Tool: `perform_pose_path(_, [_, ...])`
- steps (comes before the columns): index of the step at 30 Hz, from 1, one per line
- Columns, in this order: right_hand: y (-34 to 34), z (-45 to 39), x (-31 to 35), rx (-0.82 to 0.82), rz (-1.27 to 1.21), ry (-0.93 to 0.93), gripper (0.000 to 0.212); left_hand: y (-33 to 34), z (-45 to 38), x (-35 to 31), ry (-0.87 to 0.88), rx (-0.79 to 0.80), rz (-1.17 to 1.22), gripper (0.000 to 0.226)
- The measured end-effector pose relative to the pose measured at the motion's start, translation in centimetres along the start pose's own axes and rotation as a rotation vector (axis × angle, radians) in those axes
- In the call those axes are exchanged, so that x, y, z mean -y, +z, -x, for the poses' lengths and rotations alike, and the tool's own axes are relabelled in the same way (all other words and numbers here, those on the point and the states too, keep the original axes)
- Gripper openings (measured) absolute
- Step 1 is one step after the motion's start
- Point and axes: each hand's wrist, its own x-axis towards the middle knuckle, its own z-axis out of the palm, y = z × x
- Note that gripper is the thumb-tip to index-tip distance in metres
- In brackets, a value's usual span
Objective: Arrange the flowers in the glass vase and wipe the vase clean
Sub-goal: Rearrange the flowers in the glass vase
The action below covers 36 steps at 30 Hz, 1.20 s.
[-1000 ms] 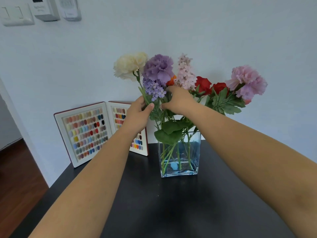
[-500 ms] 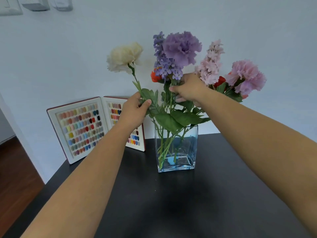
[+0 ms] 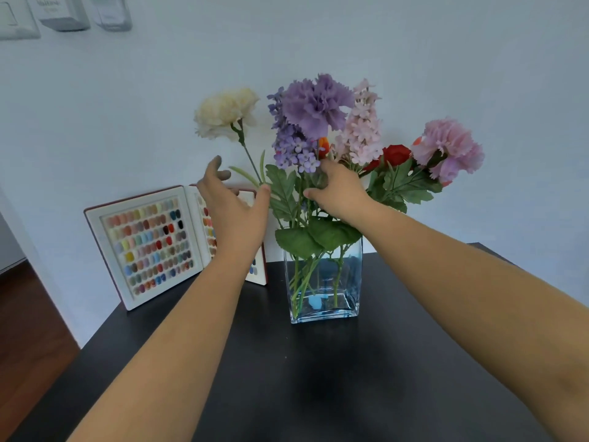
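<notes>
A square glass vase (image 3: 325, 283) stands on the black table (image 3: 318, 378) and holds several artificial flowers. A cream carnation (image 3: 224, 111) leans left, a purple carnation (image 3: 315, 103) rises in the middle, a pale pink spike (image 3: 361, 129) stands beside it, and red roses (image 3: 393, 154) and a pink carnation (image 3: 449, 148) lean right. My left hand (image 3: 234, 207) is spread open just left of the cream flower's stem, thumb near a leaf. My right hand (image 3: 338, 193) reaches into the bunch, its fingers around the middle stems below the lilac blossoms (image 3: 294, 151).
An open nail-colour sample book (image 3: 149, 244) stands propped against the white wall behind my left hand. Wall switches and panels (image 3: 63, 12) sit at the upper left. The table's left edge drops to a wooden floor (image 3: 28, 320).
My left hand has let go of the cream flower's stem and opened. The bunch has sunk a little lower in the vase while my right hand keeps hold of the middle stems.
</notes>
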Motion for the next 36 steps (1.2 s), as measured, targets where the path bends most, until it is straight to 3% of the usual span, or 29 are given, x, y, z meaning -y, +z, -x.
perform_pose_path(3, [-0.2,0.6,-0.2,0.001,0.06,-0.04,0.043,0.2,1.0,-0.7,0.182,0.036,-0.074,0.063])
perform_pose_path(5, [-0.8,1.0,0.0,0.047,0.068,-0.046,0.039,0.7,1.6,-1.3,0.261,0.168,-0.062,0.047])
perform_pose_path(7, [-1.8,1.8,-0.3,0.132,0.03,-0.065,0.039,1.5,1.8,-1.6,0.231,0.354,-0.063,0.033])
perform_pose_path(10, [-3.7,4.0,-2.0,0.232,-0.121,-0.082,0.058,2.2,1.7,-1.3,0.155,0.53,-0.097,0.024])
perform_pose_path(13, [-5.6,6.7,-4.9,0.037,-0.266,-0.145,0.043,2.7,1.8,-1.1,0.16,0.593,-0.132,0.025])
perform_pose_path(15, [-6.3,8.1,-7.3,-0.197,-0.415,-0.072,0.044,2.9,1.9,-1.2,0.153,0.605,-0.15,0.028])
perform_pose_path(17, [-6.5,8.9,-9.7,-0.319,-0.517,0.145,0.037,3.0,1.7,-1.3,0.131,0.596,-0.166,0.029])
perform_pose_path(18, [-6.4,9.0,-10.9,-0.285,-0.549,0.276,0.031,2.9,1.7,-1.3,0.117,0.581,-0.169,0.029])
perform_pose_path(21, [-5.3,8.6,-13.7,0.057,-0.6,0.536,0.026,2.8,1.7,-1.5,0.062,0.529,-0.156,0.028])
perform_pose_path(24, [-4.2,6.9,-14.0,0.25,-0.684,0.521,0.045,2.8,1.6,-1.3,0.027,0.518,-0.159,0.029])
perform_pose_path(26, [-3.6,5.4,-13.6,0.28,-0.767,0.488,0.04,2.8,1.5,-1.2,0.027,0.506,-0.175,0.033])
perform_pose_path(31, [-2.4,2.9,-13.1,0.234,-1.112,0.535,0.026,3.0,1.8,-0.8,0.029,0.481,-0.194,0.038])
perform_pose_path(33, [-1.8,2.4,-13.2,0.193,-1.196,0.54,0.011,3.1,1.9,-0.8,0.027,0.494,-0.186,0.041])
perform_pose_path(36, [-1.3,1.9,-13.3,0.138,-1.257,0.486,0.014,3.5,2.1,-1.0,0.022,0.498,-0.166,0.041])
